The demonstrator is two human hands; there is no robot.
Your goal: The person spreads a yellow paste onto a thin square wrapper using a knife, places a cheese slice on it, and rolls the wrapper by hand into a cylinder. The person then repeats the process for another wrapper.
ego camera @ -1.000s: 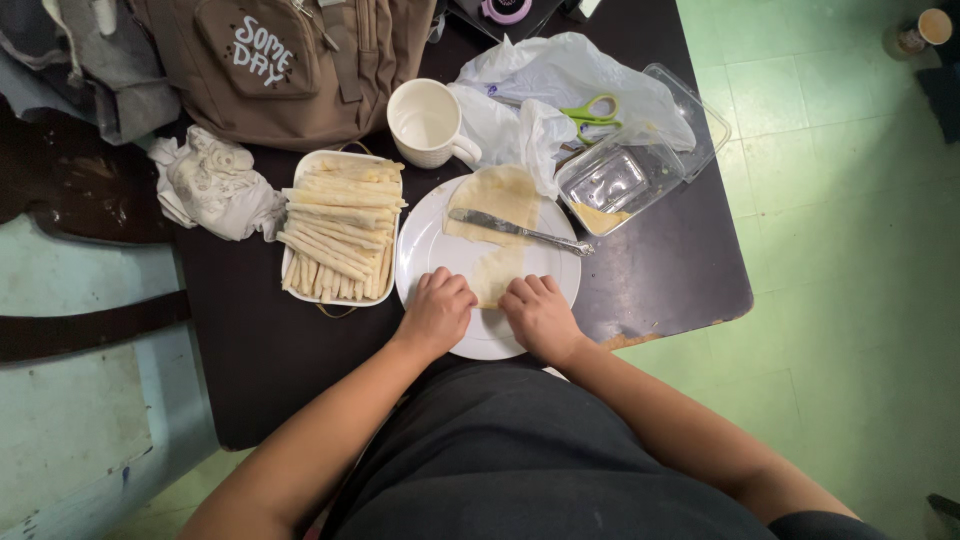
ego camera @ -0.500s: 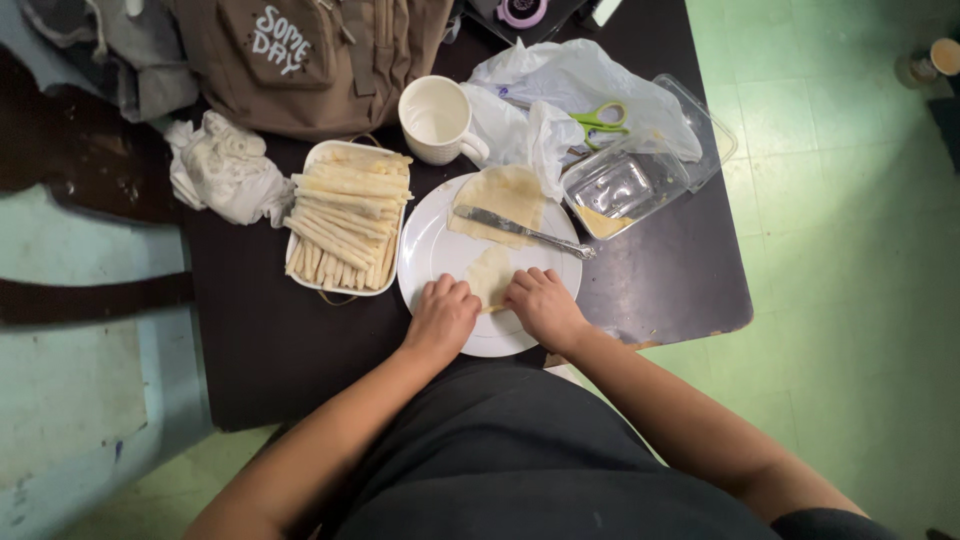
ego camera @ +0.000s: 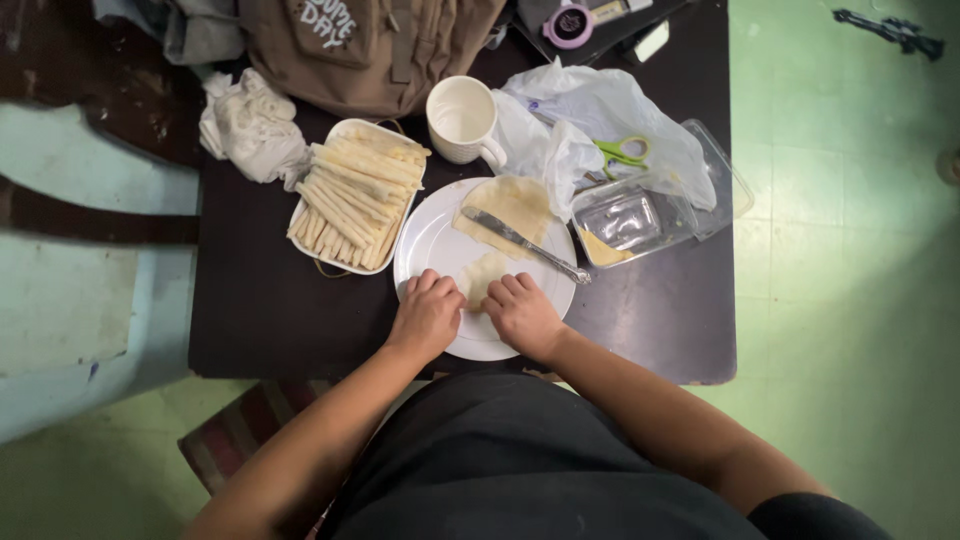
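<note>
Hands, left (ego camera: 427, 316) and right (ego camera: 520, 312), gripping wrapper (ego camera: 480, 276) (long axis pointing away), white plate (ego camera: 425, 245)

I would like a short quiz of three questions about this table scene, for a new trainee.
1. True or false: the butter knife lies on the white plate.
2. What do both the left hand and the right hand press on?
3. The tray of rolled wrappers is on which side of the plate? A) the person's left B) the person's right

Key:
1. True.
2. A thin pale wrapper on the plate.
3. A.
</note>
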